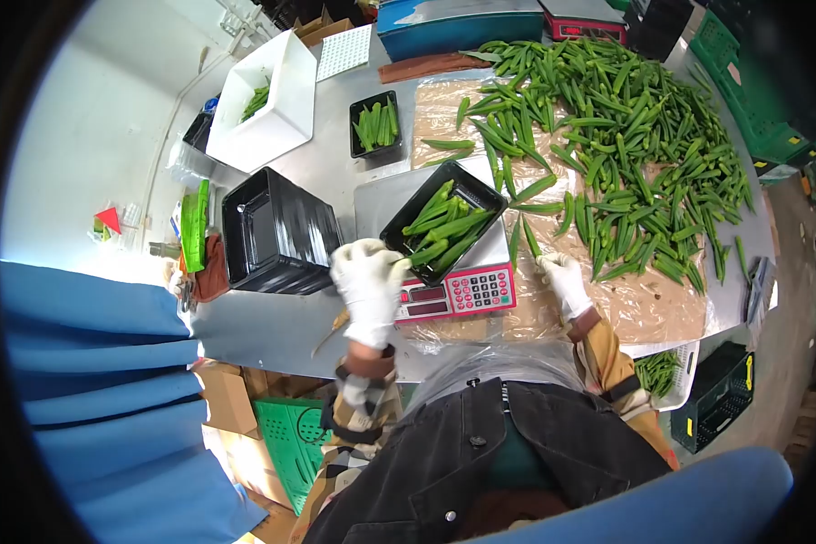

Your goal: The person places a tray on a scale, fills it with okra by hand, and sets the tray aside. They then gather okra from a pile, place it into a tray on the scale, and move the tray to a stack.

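Observation:
A black plastic tray [483,192] with several okra pods [442,220] in it sits tilted on a scale [458,295] with a red keypad panel. My left hand [369,288], in a white glove, is at the tray's near left corner, its fingertips closed on the end of an okra pod [427,253] that lies over the tray. To the right of the scale, my right hand [564,283], also gloved, pinches another okra pod [530,238] by its lower end. Loose okra [626,154] lies in a large heap beyond my right hand.
A stack of black trays [286,231] stands left of the scale. Behind it are a white bin [263,100] and a smaller filled black tray [374,125]. A second scale [585,25] and a blue box [458,32] are at the back. Green crates [743,91] line the right edge.

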Available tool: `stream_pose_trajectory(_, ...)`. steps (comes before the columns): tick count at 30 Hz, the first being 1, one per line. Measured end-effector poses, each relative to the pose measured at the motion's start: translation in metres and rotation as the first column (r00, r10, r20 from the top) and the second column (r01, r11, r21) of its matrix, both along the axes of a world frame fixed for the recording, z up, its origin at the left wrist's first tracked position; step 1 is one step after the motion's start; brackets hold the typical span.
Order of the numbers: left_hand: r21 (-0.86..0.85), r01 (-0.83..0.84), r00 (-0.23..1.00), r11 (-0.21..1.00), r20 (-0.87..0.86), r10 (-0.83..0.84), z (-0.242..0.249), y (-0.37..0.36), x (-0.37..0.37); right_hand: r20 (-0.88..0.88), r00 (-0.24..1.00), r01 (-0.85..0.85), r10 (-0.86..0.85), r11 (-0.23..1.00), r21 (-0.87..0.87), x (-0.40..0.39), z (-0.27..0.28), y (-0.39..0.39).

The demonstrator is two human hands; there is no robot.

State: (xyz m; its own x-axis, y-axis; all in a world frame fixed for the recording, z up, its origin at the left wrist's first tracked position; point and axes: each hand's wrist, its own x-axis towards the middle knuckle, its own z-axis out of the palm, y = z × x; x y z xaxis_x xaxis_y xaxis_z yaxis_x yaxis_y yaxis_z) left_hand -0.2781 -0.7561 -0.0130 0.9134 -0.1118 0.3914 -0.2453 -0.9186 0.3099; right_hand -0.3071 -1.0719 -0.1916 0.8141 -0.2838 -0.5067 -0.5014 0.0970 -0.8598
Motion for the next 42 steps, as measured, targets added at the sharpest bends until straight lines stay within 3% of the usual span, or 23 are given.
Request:
stream_pose_trajectory(3, -0.036, 0.052, 0.998, 0.998, -0.029, -0.053, 0.048, 0.031, -0.009, 0.114, 0.99, 0.057, -0.083, 0.976, 0.208, -0.008, 0.059, 0.02)
stream_pose_trajectory(9, -0.379, -0.016, 0.999, 0.925, 0.024, 0.027, 0.068, 0.041, -0.026, 0.325, 0.925, -0.323, 0.196, 0.857, 0.401, 0.012, 0.136, 0.082)
stream_pose_trajectory(11, -0.388, 0.079, 0.996, 0.918, 0.001, -0.085, 0.061, 0.026, -0.03, 0.308, 0.898, -0.414, 0.313, 0.839, 0.353, 0.005, 0.154, 0.092)
stream_pose_trajectory(13, -0.554, 0.143, 0.979, 0.82, -0.044, -0.2, 0.03, -0.003, -0.039, 0.394, 0.858, -0.489, 0.33, 0.76, 0.429, -0.009, 0.161, 0.097)
stream_pose_trajectory(14, -0.425, 0.248, 0.953, 0.87, -0.052, -0.297, 0.026, -0.02, -0.045, 0.38, 0.87, -0.463, 0.315, 0.785, 0.411, -0.016, 0.162, 0.094)
stream_pose_trajectory(15, -0.523, 0.301, 0.921, 0.797, -0.059, -0.386, 0.005, -0.036, -0.054, 0.368, 0.881, -0.436, 0.297, 0.81, 0.391, -0.023, 0.161, 0.084)
stream_pose_trajectory(17, -0.463, 0.406, 0.847, 0.788, -0.133, -0.515, 0.002, -0.068, -0.067, 0.319, 0.933, -0.288, 0.167, 0.877, 0.385, -0.039, 0.133, 0.059)
stream_pose_trajectory(20, -0.408, 0.389, 0.894, 0.826, -0.052, -0.446, 0.005, -0.056, -0.055, 0.082, 0.996, 0.01, -0.019, 0.994, 0.11, -0.079, 0.117, -0.028)
stream_pose_trajectory(21, -0.438, 0.348, 0.918, 0.829, -0.019, -0.396, 0.006, -0.038, -0.044, 0.004, 0.982, 0.187, -0.188, 0.98, 0.065, -0.105, 0.1, -0.064)
stream_pose_trajectory(23, -0.368, 0.153, 0.984, 0.917, -0.032, -0.176, 0.008, 0.002, -0.027, -0.124, 0.981, 0.103, -0.146, 0.948, -0.302, -0.17, 0.071, -0.154)
stream_pose_trajectory(25, -0.637, -0.118, 0.989, 0.762, -0.146, 0.031, -0.01, 0.041, -0.016, -0.125, 0.988, -0.032, -0.094, 0.663, -0.748, -0.247, 0.043, -0.226)
stream_pose_trajectory(26, -0.722, -0.156, 0.984, 0.674, -0.175, 0.041, -0.006, 0.048, -0.012, -0.526, 0.828, -0.392, -0.197, 0.467, -0.792, -0.258, 0.07, -0.241)
stream_pose_trajectory(27, -0.794, -0.192, 0.978, 0.576, -0.203, 0.046, -0.003, 0.054, -0.009, -0.448, 0.761, -0.405, -0.47, 0.195, -0.893, -0.276, 0.063, -0.243)
stream_pose_trajectory(28, -0.767, -0.222, 0.967, 0.602, -0.254, 0.033, -0.016, 0.067, -0.005, -0.297, 0.853, -0.176, -0.43, 0.299, -0.938, -0.293, 0.04, -0.264)
stream_pose_trajectory(29, -0.808, -0.256, 0.949, 0.531, -0.314, -0.02, -0.028, 0.069, -0.001, -0.124, 0.902, 0.06, -0.415, 0.405, -0.913, -0.308, 0.017, -0.283)
stream_pose_trajectory(31, -0.861, -0.331, 0.9, 0.385, -0.411, -0.146, -0.053, 0.067, 0.007, -0.024, 0.95, 0.213, -0.312, 0.699, -0.683, -0.258, 0.042, -0.226)
stream_pose_trajectory(32, -0.86, -0.335, 0.885, 0.385, -0.428, -0.186, -0.066, 0.063, 0.011, -0.166, 0.96, -0.022, -0.224, 0.534, -0.845, -0.231, 0.049, -0.197)
stream_pose_trajectory(33, -0.825, -0.383, 0.861, 0.416, -0.482, -0.163, -0.064, 0.051, 0.013, -0.111, 0.987, -0.009, -0.114, 0.655, -0.755, -0.216, 0.022, -0.187)
stream_pose_trajectory(34, -0.817, -0.379, 0.864, 0.433, -0.48, -0.149, -0.058, 0.042, 0.013, -0.024, 0.999, -0.001, -0.03, 0.62, -0.785, -0.202, 0.001, -0.168)
stream_pose_trajectory(36, -0.812, -0.357, 0.882, 0.462, -0.456, -0.12, -0.053, 0.036, 0.017, -0.085, 0.996, -0.076, 0.023, 0.708, -0.703, -0.151, 0.025, -0.104)
stream_pose_trajectory(37, -0.813, -0.34, 0.893, 0.474, -0.436, -0.108, -0.053, 0.037, 0.018, 0.095, 0.993, 0.012, 0.068, 0.748, -0.663, -0.135, 0.015, -0.083)
stream_pose_trajectory(39, -0.811, -0.355, 0.886, 0.465, -0.451, -0.111, -0.05, 0.037, 0.019, 0.085, 0.99, -0.045, 0.114, 0.816, -0.577, -0.095, 0.034, -0.036)
stream_pose_trajectory(42, -0.8, -0.331, 0.872, 0.5, -0.462, -0.162, -0.056, 0.033, 0.017, 0.048, 0.943, -0.227, 0.33, 0.741, -0.632, -0.046, 0.037, 0.002)
